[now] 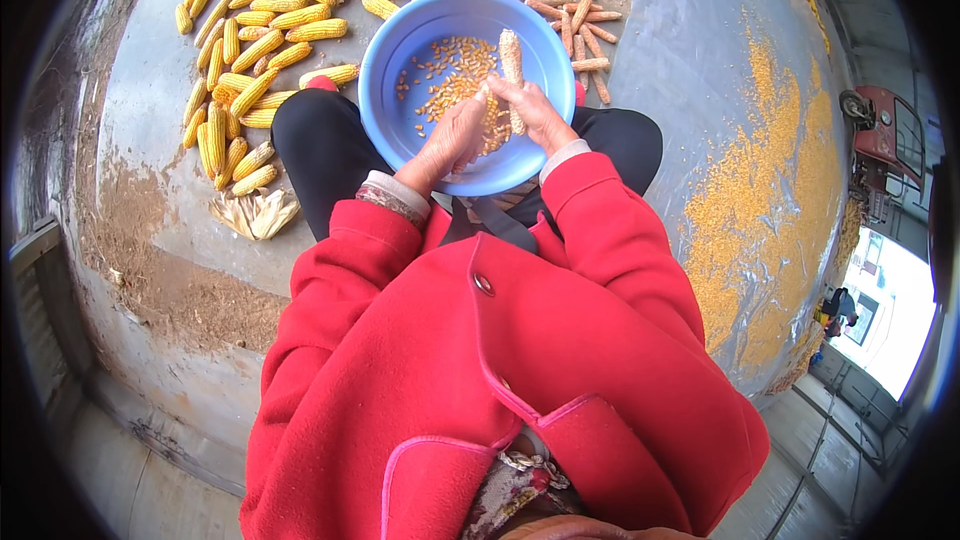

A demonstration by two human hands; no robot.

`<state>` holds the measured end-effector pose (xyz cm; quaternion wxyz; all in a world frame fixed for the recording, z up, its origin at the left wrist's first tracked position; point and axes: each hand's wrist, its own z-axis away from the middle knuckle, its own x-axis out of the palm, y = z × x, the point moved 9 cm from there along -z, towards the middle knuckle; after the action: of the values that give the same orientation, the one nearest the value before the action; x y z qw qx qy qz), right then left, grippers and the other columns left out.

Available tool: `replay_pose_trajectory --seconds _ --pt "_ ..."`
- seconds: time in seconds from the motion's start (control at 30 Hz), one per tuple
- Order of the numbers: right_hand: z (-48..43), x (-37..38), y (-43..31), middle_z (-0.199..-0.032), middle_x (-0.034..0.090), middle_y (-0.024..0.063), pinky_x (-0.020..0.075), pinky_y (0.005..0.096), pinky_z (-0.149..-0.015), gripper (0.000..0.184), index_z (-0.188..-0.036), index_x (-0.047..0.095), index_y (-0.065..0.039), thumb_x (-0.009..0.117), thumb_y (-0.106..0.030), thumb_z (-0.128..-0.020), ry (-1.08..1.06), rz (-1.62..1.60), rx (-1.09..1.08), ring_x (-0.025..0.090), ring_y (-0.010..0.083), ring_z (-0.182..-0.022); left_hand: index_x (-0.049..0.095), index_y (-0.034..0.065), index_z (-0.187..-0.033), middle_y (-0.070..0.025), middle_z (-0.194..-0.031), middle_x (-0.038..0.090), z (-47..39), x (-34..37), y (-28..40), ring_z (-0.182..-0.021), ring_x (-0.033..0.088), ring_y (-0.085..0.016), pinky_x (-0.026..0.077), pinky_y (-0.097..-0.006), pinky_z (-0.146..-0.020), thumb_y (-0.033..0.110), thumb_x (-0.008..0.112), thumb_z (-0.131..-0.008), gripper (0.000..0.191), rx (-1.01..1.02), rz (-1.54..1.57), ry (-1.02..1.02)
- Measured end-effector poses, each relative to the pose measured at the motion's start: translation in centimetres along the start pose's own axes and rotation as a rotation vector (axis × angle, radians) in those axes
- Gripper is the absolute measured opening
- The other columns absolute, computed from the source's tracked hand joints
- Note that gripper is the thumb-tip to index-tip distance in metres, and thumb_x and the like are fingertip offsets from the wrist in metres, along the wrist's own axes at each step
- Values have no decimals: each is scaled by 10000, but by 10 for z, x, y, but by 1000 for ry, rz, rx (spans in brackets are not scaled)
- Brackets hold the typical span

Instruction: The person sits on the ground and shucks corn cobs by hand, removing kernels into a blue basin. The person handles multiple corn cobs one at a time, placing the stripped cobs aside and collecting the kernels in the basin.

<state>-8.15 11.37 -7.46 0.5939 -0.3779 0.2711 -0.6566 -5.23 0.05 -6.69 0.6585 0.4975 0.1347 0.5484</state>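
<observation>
A blue plastic basin [380, 101] sits between my knees, with loose yellow corn kernels [452, 86] on its bottom. My right hand [534, 106] grips a mostly stripped, pale corn cob [511, 56] over the basin's right half. The cob stands lengthwise, pointing away from me. My left hand [460, 131] is just left of it, fingers curled and thumb near my right thumb. Whether the left fingers hold anything is hidden. Many unshelled corn ears [300, 16] lie on the ground beyond and left of the basin. Bare reddish cobs [581, 19] are piled at its upper right.
Corn kernels [780, 165] are spread over a plastic sheet [664, 52] at the right. Dry husks [256, 214] lie near my left knee. A red vehicle [887, 136] stands at the far right, and a person [838, 307] is in the distance below it.
</observation>
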Motion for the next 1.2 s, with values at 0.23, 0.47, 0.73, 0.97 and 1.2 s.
replay_pose_trajectory --seconds 0.23,0.47,0.73,0.97,1.2 --pt "2 5 6 -949 636 66 482 286 -744 386 -1085 605 -4 653 -302 -845 -28 11 -1 601 131 -845 486 16 -941 -16 -420 370 -7 -5 -5 -295 315 -118 313 -256 -347 480 391 -949 473 -4 20 41" --pt "8 8 -1 -950 634 53 482 274 -734 381 -1088 605 -14 651 -306 -847 -83 95 37 600 121 -840 481 13 -986 -19 -409 365 -2 -5 2 -283 305 -118 312 -262 -341 463 390 -954 460 -1 24 37" --pt "7 11 3 -865 625 17 467 233 -594 357 -1036 621 -39 653 -335 -838 -109 103 -11 585 90 -731 505 38 -779 -41 -420 394 0 -13 -6 -287 331 -133 277 -274 -304 513 321 -954 539 -49 -41 99" --pt "-1 6 14 -743 591 -21 418 226 -528 284 -942 646 -73 665 -331 -825 -48 52 -64 535 74 -621 509 33 -776 -59 -448 430 0 -16 -13 -283 347 -147 251 -281 -268 545 315 -946 574 -123 -98 139" --pt "-5 11 8 -740 589 -12 416 223 -496 311 -936 646 -55 670 -343 -821 -87 5 -141 534 83 -603 532 8 -892 -87 -446 442 -4 -23 -5 -287 342 -152 250 -296 -282 554 299 -944 596 -45 -113 216"
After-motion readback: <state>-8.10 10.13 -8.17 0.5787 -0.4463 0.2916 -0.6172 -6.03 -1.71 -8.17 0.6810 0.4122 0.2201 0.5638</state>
